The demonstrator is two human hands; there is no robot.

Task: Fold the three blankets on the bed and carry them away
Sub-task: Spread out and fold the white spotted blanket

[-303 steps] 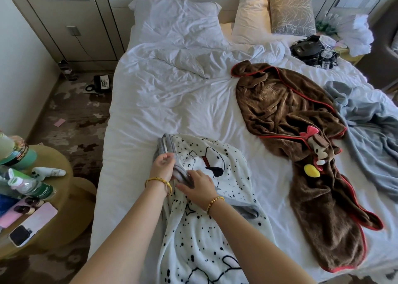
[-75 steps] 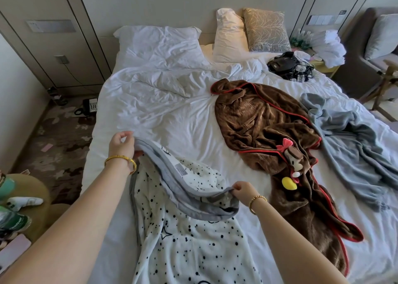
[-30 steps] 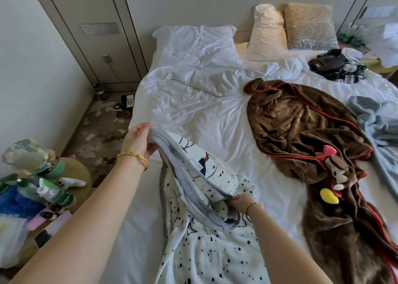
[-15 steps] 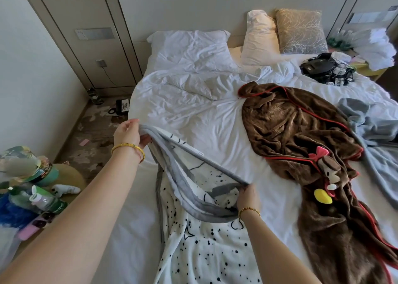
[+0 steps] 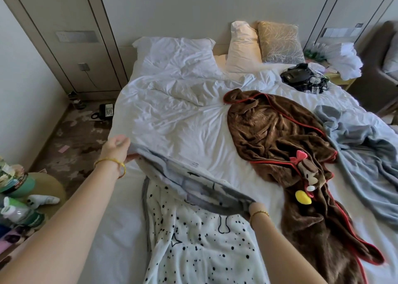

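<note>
Two hands, left hand (image 5: 116, 149) and right hand (image 5: 254, 208), grip the spotted blanket (image 5: 200, 240).

The left hand (image 5: 117, 149) grips one corner of the spotted white blanket (image 5: 200, 240), and the right hand (image 5: 255, 208) grips the other, stretching its grey edge between them above the bed (image 5: 172, 120). The brown blanket (image 5: 277, 137) with red trim lies crumpled to the right, just beside the grey-blue blanket (image 5: 361, 154). 3 pillows stand at the headboard. A telephone (image 5: 106, 111) lies on the floor.
</note>
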